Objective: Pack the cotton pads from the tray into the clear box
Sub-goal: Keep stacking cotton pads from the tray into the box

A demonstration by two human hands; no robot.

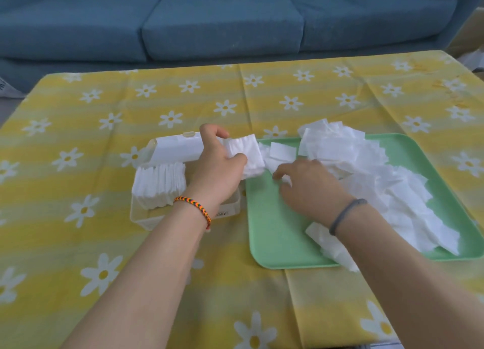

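A: Where are the pads?
B: Most lie heaped on the green tray (272,233), at right on the desk (78,244). A row stands on edge in the clear box (146,217), just left of the tray. Its white lid (178,149) is tipped up at the far side.
A: And the hands?
B: The left hand (220,165) grips a stack (246,155) between thumb and curled fingers, over the gap between box and tray. The right hand (309,183) rests on the pile (366,170), fingertips bent onto a pad; whether it pinches one, I cannot tell.
A: Any writing?
B: A barcode label (222,213) on the box's near wall, too blurred to read.
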